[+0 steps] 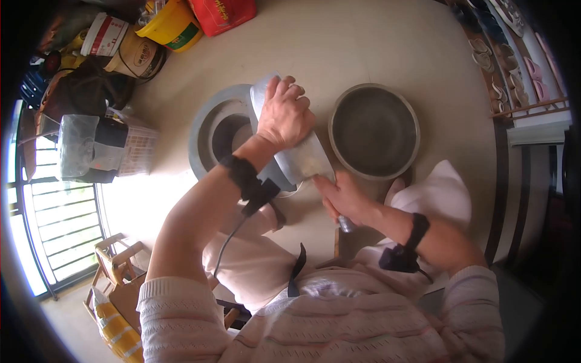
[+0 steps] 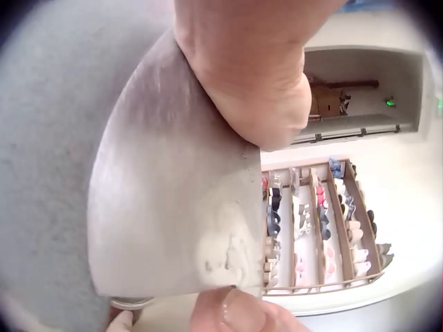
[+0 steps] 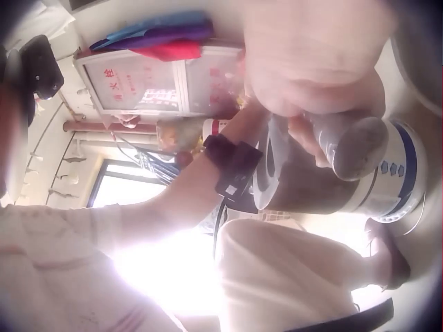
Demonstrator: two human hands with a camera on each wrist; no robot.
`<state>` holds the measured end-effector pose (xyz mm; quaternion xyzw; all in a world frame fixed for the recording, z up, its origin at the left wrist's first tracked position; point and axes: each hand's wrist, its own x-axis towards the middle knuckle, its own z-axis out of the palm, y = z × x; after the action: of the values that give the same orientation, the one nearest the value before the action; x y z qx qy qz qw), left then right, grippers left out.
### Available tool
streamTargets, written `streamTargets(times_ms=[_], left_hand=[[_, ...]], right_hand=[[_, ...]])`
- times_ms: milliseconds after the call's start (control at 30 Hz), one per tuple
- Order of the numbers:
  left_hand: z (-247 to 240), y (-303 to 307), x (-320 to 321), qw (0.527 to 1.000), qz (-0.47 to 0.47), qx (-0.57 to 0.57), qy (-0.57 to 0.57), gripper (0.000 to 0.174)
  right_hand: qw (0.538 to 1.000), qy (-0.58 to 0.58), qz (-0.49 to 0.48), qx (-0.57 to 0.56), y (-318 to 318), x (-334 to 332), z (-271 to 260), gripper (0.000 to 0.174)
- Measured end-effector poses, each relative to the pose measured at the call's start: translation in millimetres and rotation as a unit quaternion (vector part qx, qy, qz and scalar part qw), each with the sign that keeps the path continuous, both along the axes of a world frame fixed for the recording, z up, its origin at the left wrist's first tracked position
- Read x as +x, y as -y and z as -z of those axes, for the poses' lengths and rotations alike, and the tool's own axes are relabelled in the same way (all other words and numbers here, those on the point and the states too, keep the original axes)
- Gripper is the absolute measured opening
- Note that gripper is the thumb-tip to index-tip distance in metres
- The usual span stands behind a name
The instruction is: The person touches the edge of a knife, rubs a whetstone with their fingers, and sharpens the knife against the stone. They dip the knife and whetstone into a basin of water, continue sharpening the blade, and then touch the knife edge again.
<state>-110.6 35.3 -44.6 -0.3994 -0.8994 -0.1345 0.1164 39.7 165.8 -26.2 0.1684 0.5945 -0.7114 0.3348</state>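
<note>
Past our striped sweater (image 1: 339, 320), our left hand (image 1: 284, 118) grips a tilted pot (image 1: 302, 160) above a grey cooker (image 1: 209, 130); our right hand (image 1: 346, 196) clasps a handle (image 1: 346, 225) at its rim, beside a steel bowl (image 1: 374, 130).

Red Chinese characters head a white, red-framed poster (image 3: 142, 86) at ten o'clock in the right wrist view, too blurred to read. In the head view, printed labels ring a white bucket (image 1: 104, 34), a tan tub (image 1: 142, 57) and a yellow pail (image 1: 172, 27) at eleven o'clock; none is legible.
</note>
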Motion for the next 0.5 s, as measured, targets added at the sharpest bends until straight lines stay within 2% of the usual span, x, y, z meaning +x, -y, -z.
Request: streamTargets(times_ms=[133,200,267,333,400,500], left_hand=[[-1,3,-16,1.000,0.010,-0.006,0.021,0.018],[1,7,-37,1.000,0.014,-0.002,0.011,0.018],[-1,11,-56,0.999,0.012,-0.038,0.013,0.018],[-1,11,-65,1.000,0.011,-0.012,-0.021,0.022],[4,13,-66,0.999,0.014,-0.002,-0.037,0.022],[6,7,-29,0.999,0.023,0.024,-0.033,0.021]], right_hand=[[1.000,-0.009,0.003,-0.027,-1,-8,-3,0.030],[1.000,0.002,-0.005,-0.001,3,-26,-4,0.031],[1.000,-0.006,0.008,-0.021,9,-43,7,0.032],[0.998,0.024,0.022,-0.047,13,-59,5,0.033],[0.998,0.025,0.030,-0.050,13,-51,2,0.033],[0.997,-0.001,0.018,-0.076,7,-14,2,0.028]])
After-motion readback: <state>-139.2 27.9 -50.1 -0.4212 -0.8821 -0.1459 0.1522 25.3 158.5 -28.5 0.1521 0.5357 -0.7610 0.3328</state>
